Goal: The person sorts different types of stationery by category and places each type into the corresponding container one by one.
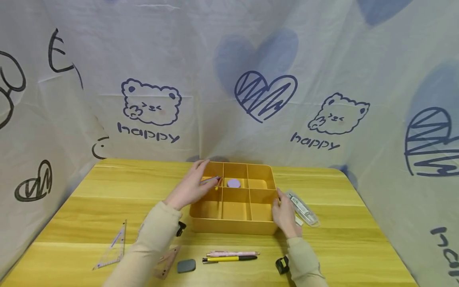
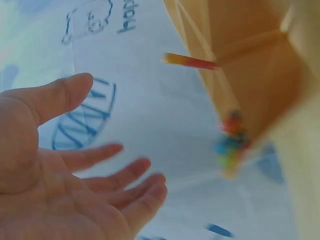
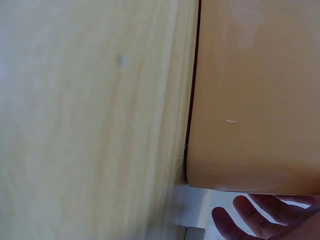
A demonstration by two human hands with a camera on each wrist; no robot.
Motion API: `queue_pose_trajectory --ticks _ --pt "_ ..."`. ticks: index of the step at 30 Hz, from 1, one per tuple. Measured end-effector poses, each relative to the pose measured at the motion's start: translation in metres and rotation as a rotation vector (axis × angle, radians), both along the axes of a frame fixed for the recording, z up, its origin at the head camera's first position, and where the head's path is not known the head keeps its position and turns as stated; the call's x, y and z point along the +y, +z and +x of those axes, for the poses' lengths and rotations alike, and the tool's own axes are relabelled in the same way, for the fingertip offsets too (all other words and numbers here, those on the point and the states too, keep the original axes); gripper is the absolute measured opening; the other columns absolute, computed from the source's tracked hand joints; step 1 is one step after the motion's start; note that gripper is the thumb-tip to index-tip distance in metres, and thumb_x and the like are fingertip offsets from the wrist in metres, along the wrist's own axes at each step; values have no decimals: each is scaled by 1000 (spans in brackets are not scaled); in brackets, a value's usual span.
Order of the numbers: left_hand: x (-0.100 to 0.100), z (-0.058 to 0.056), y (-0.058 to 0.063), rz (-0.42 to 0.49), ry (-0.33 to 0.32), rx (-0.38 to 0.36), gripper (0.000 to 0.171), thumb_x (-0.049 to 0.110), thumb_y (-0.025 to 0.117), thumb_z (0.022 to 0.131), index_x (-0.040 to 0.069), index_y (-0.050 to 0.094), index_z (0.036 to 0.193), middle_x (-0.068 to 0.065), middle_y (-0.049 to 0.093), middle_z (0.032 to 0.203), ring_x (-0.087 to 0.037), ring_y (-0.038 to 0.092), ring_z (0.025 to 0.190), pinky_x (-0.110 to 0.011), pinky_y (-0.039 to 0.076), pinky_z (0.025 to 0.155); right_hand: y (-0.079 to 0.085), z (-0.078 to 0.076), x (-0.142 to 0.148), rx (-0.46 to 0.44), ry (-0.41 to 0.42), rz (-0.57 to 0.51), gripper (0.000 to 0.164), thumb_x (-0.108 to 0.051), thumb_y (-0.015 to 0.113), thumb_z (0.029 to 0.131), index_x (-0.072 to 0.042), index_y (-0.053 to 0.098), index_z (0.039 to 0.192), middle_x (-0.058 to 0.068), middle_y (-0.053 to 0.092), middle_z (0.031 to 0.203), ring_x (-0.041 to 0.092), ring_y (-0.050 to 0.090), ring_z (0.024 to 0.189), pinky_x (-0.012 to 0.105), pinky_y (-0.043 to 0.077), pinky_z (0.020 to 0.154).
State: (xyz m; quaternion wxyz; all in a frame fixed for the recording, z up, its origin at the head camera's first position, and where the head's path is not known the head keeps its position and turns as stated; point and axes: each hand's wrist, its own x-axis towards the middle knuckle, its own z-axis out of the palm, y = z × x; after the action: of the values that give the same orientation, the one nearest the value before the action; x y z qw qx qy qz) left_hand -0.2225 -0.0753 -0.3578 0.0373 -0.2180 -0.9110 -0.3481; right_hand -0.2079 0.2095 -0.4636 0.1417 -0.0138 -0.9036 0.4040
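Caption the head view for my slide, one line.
Left hand over the box's left side, right hand at its right edge; two pens lie in front.

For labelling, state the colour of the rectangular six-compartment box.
The box is yellow-orange, clearest in the head view.

On the white cloth (image 1: 195,52) you can read "happy" in dk blue twice: under the L bear drawing (image 1: 152,103) & under the R bear drawing (image 1: 338,115). Far R, you get a cut-off "ha". Upper L, a black "E". Your L-wrist cam has "happy" sideways, partly cropped.
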Motion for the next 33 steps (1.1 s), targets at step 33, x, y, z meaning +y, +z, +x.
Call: queue_pose_trajectory --ticks 33 --pt "-18 18 -91 143 82 -244 87 35 50 100 -20 0 145 -38 2 151 -45 8 139 -57 14 114 25 -2 28 -127 168 63 50 -23 34 106 13 35 142 36 44 135 47 43 121 61 38 99"
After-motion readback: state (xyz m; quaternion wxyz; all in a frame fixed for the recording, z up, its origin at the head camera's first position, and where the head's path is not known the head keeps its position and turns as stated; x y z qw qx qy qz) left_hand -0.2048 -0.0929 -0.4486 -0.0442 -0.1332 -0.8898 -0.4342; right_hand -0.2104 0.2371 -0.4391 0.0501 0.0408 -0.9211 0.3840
